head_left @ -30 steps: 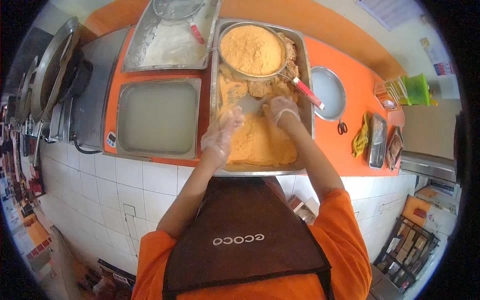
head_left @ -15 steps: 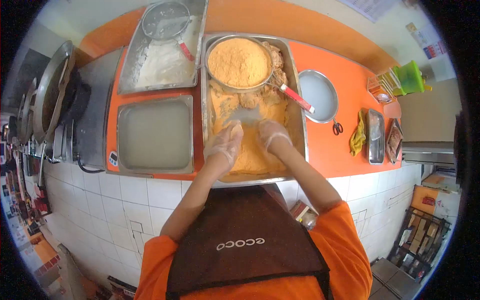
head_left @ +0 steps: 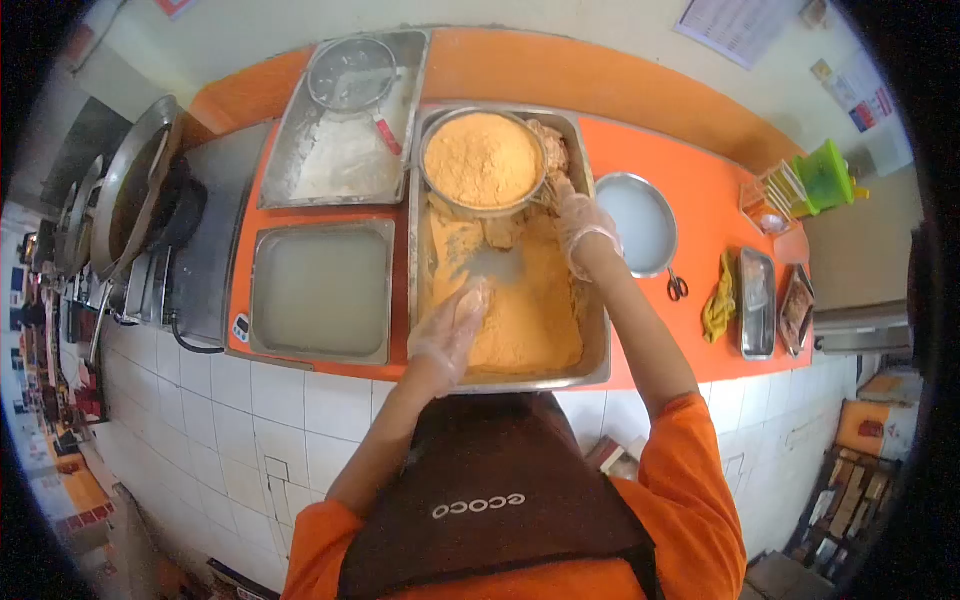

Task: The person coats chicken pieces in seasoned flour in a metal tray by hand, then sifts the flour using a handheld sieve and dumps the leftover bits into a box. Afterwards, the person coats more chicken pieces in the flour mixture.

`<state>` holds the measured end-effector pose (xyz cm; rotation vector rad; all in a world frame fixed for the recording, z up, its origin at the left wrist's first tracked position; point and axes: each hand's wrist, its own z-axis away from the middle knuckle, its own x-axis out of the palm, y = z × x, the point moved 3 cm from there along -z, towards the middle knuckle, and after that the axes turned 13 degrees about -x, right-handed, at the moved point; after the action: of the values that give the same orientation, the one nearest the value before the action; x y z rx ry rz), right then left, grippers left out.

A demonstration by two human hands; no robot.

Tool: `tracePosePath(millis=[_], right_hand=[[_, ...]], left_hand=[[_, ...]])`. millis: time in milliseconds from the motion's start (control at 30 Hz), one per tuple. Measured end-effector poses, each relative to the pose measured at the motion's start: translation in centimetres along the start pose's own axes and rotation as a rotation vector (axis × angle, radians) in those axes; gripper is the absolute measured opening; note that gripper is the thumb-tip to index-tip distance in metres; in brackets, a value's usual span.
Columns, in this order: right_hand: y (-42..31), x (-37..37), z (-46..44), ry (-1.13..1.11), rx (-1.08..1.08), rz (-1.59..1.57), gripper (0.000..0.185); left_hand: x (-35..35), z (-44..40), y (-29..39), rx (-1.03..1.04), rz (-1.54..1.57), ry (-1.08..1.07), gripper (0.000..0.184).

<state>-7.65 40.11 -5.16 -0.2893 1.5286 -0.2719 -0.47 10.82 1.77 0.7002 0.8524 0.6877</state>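
Note:
A deep metal tray (head_left: 597,350) holds orange powder (head_left: 530,325), with a bare grey patch near its middle. A sieve heaped with orange powder (head_left: 482,158) rests over the tray's far left part. Coated pieces (head_left: 548,148) lie beside and below the sieve. My left hand (head_left: 450,330), in a clear plastic glove, is over the powder at the tray's near left, its fingers curled around a small pale piece. Also gloved, my right hand (head_left: 588,232) reaches to the tray's right side by the coated pieces and covers the sieve's handle; its fingertips are hard to make out.
Left of the tray are a pan of cloudy liquid (head_left: 320,290) and a tray of white flour (head_left: 345,155) with a sieve (head_left: 352,75). To the right are a round bowl (head_left: 636,225), scissors (head_left: 678,288), a yellow cloth (head_left: 718,308) and a small metal tray (head_left: 757,300).
My right hand has moved away from my left, up to the tray's right side near the coated pieces. My left hand stays low over the powder. The camera view has shifted.

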Motion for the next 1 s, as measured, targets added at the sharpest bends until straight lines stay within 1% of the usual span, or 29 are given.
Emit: tracePosePath(millis=[33, 67, 100, 133, 167, 200, 233, 267, 333, 367, 400, 433, 467, 533, 567, 633, 667, 733, 767, 800, 833, 867, 933, 1000], right_hand=[[1.1, 0.1, -0.2, -0.043, -0.055, -0.202, 0.028], [2.1, 0.5, -0.3, -0.108, -0.111, -0.511, 0.029], [2.2, 0.3, -0.2, -0.173, -0.115, -0.832, 0.031], [1.6, -0.2, 0.7, -0.260, -0.082, -1.137, 0.033], [-1.3, -2.1, 2.2, -0.229, 0.020, -1.201, 0.030], [-4.3, -4.0, 3.8, -0.190, 0.121, -1.265, 0.028], [-6.2, -4.1, 4.8, -0.154, 0.229, -1.325, 0.027], [-7.4, -3.1, 5.3, -0.082, 0.192, -1.307, 0.025], [-9.1, -1.2, 6.0, 0.062, 0.115, -1.268, 0.021], [-10.0, -1.0, 6.7, 0.102, 0.109, -1.268, 0.021], [-11.0, -1.0, 7.5, 0.143, 0.105, -1.269, 0.021], [-11.7, -1.2, 7.9, 0.191, 0.093, -1.266, 0.021], [-12.1, -0.8, 8.4, 0.260, 0.106, -1.329, 0.020], [-13.1, -0.2, 9.7, 0.401, 0.140, -1.451, 0.018], [-13.7, -0.9, 11.0, 0.363, 0.215, -1.420, 0.017], [-16.0, -4.8, 12.1, 0.316, 0.330, -1.367, 0.016], [-14.7, -2.9, 11.7, 0.432, 0.192, -1.340, 0.014], [-15.5, -3.3, 13.1, 0.419, 0.200, -1.349, 0.010], [-15.8, -4.0, 12.2, 0.421, 0.175, -1.355, 0.008], [-15.6, -3.8, 11.2, 0.418, 0.104, -1.330, 0.007], [-14.4, -2.4, 11.0, 0.415, 0.063, -1.305, 0.007], [-13.0, -1.0, 11.0, 0.412, 0.020, -1.277, 0.009], [-11.5, -0.4, 8.9, 0.384, -0.183, -1.040, 0.011], [-10.8, 0.9, 10.6, 0.362, -0.081, -1.026, 0.013]], left_hand=[[0.2, 0.2, -1.0, 0.104, 0.099, 0.013, 0.037], [0.1, 0.7, -1.9, 0.206, 0.197, 0.026, 0.036], [-0.1, 1.2, -2.4, 0.230, 0.291, 0.029, 0.034], [-0.3, 1.7, -3.0, 0.254, 0.384, 0.028, 0.033], [-0.8, 2.1, -3.6, 0.280, 0.477, 0.029, 0.031], [-2.1, 2.8, -3.8, 0.621, 0.029, 0.231, 0.027], [-2.8, 3.3, -4.3, 0.604, 0.095, 0.259, 0.029], [-3.3, 4.4, -4.6, 0.577, 0.164, 0.280, 0.036], [-4.7, 5.7, -7.0, 0.459, 0.224, 0.333, 0.049], [-5.3, 6.3, -8.2, 0.401, 0.257, 0.357, 0.056], [-6.0, 8.0, -8.6, 0.229, 0.386, 0.386, 0.056], [-6.7, 8.9, -9.7, 0.114, 0.500, 0.412, 0.057], [-7.4, 9.9, -10.7, 0.004, 0.625, 0.445, 0.057], [-8.8, 12.5, -14.6, -0.128, 0.845, 0.495, 0.057], [-8.8, 14.3, -16.6, -0.209, 0.849, 0.547, 0.057], [-9.9, 15.6, -19.9, -0.328, 0.849, 0.654, 0.056], [-10.3, 16.3, -21.1, -0.279, 0.826, 0.669, 0.055], [-9.4, 19.7, -24.4, -0.234, 0.791, 0.703, 0.054], [-9.2, 20.2, -26.0, -0.226, 0.812, 0.725, 0.054], [-8.8, 21.1, -27.8, -0.226, 0.826, 0.746, 0.054], [-8.3, 22.7, -29.8, -0.246, 0.826, 0.753, 0.054], [-7.7, 24.1, -32.4, -0.328, 0.865, 0.752, 0.055], [-6.6, 24.8, -36.6, -0.440, 0.964, 0.769, 0.056], [-5.1, 27.7, -39.0, -0.453, 0.911, 0.760, 0.056]])
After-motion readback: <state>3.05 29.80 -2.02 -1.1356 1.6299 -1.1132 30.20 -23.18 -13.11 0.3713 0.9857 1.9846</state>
